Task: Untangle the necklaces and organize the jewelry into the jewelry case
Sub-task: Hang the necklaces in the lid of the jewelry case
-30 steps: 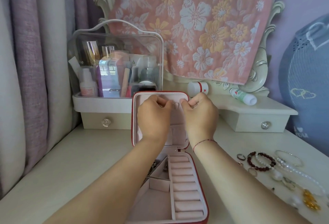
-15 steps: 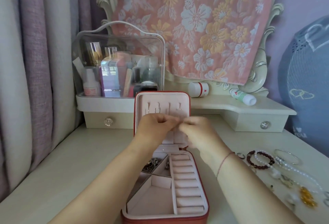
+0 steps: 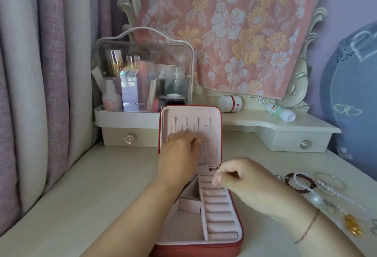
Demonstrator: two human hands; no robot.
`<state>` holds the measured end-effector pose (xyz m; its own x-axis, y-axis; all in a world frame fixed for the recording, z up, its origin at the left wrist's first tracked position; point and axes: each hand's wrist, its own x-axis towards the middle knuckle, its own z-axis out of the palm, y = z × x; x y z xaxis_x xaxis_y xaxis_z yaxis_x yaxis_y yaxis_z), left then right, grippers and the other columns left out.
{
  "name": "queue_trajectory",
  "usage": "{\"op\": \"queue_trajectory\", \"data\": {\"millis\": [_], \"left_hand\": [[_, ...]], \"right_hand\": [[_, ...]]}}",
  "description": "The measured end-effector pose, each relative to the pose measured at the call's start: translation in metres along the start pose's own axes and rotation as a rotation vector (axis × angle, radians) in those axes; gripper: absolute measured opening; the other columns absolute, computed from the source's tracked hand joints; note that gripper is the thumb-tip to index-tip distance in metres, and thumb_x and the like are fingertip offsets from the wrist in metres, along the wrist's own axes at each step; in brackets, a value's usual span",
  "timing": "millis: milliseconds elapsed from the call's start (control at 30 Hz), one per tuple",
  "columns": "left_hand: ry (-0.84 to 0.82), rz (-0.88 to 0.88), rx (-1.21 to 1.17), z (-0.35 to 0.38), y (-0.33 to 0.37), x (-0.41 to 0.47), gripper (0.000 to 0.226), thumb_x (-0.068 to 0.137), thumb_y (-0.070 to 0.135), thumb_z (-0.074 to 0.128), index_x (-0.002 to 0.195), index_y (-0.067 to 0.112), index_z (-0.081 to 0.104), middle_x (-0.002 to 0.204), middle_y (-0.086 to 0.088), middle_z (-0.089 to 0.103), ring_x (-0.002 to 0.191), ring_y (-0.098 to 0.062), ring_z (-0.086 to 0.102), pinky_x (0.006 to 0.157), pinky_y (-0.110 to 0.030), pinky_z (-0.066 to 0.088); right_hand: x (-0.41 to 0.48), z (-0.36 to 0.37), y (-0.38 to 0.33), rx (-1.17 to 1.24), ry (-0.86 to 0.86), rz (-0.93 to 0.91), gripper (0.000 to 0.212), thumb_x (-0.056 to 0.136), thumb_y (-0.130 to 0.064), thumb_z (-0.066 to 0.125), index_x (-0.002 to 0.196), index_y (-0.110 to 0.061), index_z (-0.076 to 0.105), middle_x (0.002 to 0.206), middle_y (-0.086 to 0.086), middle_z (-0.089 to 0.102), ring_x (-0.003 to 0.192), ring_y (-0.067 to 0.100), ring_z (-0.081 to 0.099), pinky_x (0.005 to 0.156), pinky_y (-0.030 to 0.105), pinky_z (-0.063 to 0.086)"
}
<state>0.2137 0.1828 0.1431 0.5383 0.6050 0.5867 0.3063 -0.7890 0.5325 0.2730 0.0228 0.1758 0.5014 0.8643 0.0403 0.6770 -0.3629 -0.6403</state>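
Necklace-hanging step. Left hand (image 3: 179, 152), fingers curled against the jewelry case (image 3: 204, 244) lid (image 3: 216, 118), grip unclear. Right hand (image 3: 240, 179) pinches a fine chain (image 3: 218, 183). Next, probably: tuck its slack in.

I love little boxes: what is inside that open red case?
The jewelry case holds ring rolls on the right and a bare front compartment. Thin chains hang from the lid hooks. The left hand and forearm cover the lid's middle and most of the back compartments.
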Motion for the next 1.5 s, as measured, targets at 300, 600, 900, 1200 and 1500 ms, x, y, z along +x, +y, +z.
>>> {"op": "queue_trajectory", "data": {"millis": [300, 600, 900, 1200, 1500], "left_hand": [[-0.069, -0.065, 0.127, 0.006, -0.005, 0.003, 0.029, 0.098, 0.020, 0.044, 0.095, 0.008, 0.071, 0.109, -0.005, 0.058, 0.106, -0.028, 0.049, 0.091, -0.035, 0.037], [-0.101, -0.121, 0.023, 0.006, -0.006, 0.007, 0.029, 0.095, 0.021, 0.048, 0.093, 0.007, 0.073, 0.113, -0.007, 0.058, 0.112, -0.028, 0.046, 0.097, -0.034, 0.036], [-0.089, -0.124, -0.012, 0.006, -0.008, 0.007, 0.029, 0.095, 0.021, 0.048, 0.091, 0.006, 0.073, 0.110, -0.007, 0.058, 0.109, -0.027, 0.046, 0.095, -0.033, 0.036], [0.085, -0.193, -0.392, -0.020, -0.001, 0.004, 0.024, 0.094, 0.013, 0.052, 0.081, 0.004, 0.070, 0.095, -0.005, 0.060, 0.087, -0.016, 0.057, 0.075, -0.020, 0.042], [0.013, -0.752, -0.811, -0.039, -0.025, -0.022, 0.026, 0.100, 0.012, 0.041, 0.097, 0.007, 0.066, 0.094, -0.005, 0.069, 0.086, -0.017, 0.063, 0.078, -0.025, 0.047]], "right_hand": [[0.026, -0.025, -0.024, 0.587, 0.146, -0.099, 0.027, 0.100, -0.006, 0.043, 0.085, -0.008, 0.065, 0.069, 0.002, 0.066, 0.056, 0.008, 0.057, 0.057, 0.018, 0.041], [0.083, -0.044, -0.033, 0.520, 0.388, -0.128, 0.031, 0.097, -0.003, 0.039, 0.083, -0.015, 0.065, 0.075, 0.001, 0.068, 0.059, 0.004, 0.061, 0.054, 0.009, 0.044], [0.094, -0.021, -0.008, 0.423, 0.411, -0.081, 0.027, 0.093, 0.002, 0.042, 0.092, -0.008, 0.068, 0.074, 0.002, 0.067, 0.056, 0.005, 0.061, 0.054, 0.008, 0.045], [0.075, 0.004, 0.023, 0.426, 0.514, -0.020, 0.024, 0.089, -0.002, 0.050, 0.086, -0.019, 0.065, 0.080, -0.002, 0.065, 0.069, 0.007, 0.060, 0.065, 0.020, 0.044], [0.061, 0.037, 0.044, 0.771, 0.244, 0.275, 0.023, 0.097, -0.005, 0.041, 0.083, -0.007, 0.059, 0.075, 0.013, 0.069, 0.069, 0.014, 0.061, 0.069, 0.029, 0.045]]}}
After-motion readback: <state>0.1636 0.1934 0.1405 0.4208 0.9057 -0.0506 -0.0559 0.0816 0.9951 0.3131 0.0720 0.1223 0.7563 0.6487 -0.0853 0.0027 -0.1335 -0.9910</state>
